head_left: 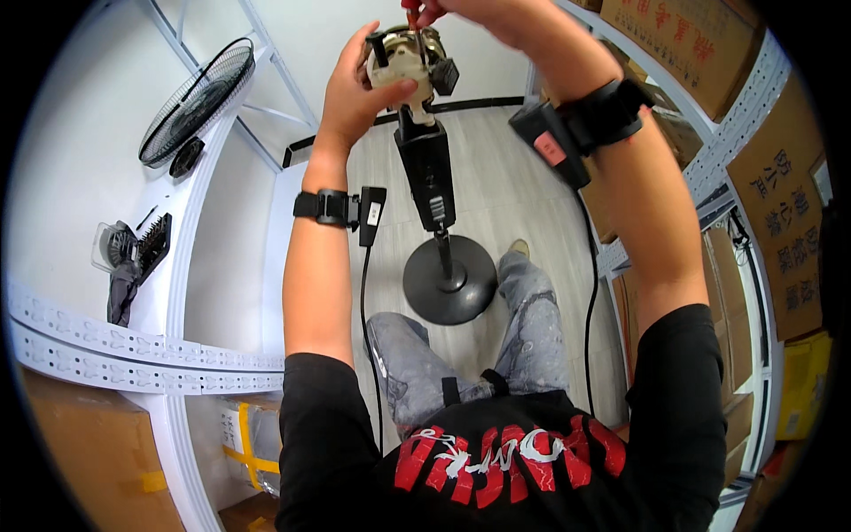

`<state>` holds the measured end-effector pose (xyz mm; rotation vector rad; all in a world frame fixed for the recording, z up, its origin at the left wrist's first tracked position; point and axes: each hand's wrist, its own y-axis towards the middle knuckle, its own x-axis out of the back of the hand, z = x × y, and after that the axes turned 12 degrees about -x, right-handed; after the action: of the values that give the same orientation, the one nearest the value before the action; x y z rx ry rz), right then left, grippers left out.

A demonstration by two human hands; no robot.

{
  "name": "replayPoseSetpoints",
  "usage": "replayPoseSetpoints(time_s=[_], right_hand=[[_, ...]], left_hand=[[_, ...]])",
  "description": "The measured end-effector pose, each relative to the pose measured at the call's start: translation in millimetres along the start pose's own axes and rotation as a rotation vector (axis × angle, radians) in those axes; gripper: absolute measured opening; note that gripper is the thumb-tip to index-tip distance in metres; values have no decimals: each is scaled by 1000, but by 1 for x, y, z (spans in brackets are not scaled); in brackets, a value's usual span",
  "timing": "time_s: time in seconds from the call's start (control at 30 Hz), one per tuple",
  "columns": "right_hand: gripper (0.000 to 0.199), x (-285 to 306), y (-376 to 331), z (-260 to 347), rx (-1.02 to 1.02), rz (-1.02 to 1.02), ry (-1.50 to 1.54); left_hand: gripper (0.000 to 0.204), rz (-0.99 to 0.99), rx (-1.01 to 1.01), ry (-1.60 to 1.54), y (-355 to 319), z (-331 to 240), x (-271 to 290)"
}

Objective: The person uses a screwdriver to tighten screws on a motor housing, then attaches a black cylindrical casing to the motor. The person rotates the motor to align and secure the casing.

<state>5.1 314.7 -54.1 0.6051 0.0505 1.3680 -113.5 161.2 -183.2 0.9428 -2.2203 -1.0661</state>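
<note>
A black stand fan stands on the floor between my knees, its round base (449,280) below and its bare motor head (403,60) raised at the top. My left hand (355,84) grips the cream-coloured motor housing from the left. My right hand (461,11) is at the top edge, pinching a red-handled screwdriver (413,9) whose shaft points down into the motor. Both wrists carry black strapped devices with cables.
A white shelf at the left holds a black fan grille (197,102), a dark cap and loose fan parts (133,248). Cardboard boxes (780,204) fill the white rack on the right. More boxes sit under the left shelf.
</note>
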Motion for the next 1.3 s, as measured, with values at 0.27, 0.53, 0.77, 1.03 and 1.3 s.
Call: replayPoseSetpoints(time_s=[0.27,0.53,0.77,1.03,1.3], right_hand=[[17,24,21,-1,-15,83,48],[21,-1,34,0,71,-99,-103],[23,-11,25,12,90,-90,-110],[21,3,33,13,-45,134,-50],[18,18,44,-2,-84,-22,-25]], left_hand=[[107,-24,19,-149,12,10,-5],[86,7,-13,-221,13,-2,-8],[60,-26,-84,-239,16,-3,-8],[60,-6,-63,-197,21,-7,-5],[65,5,-31,-252,25,-2,-8]])
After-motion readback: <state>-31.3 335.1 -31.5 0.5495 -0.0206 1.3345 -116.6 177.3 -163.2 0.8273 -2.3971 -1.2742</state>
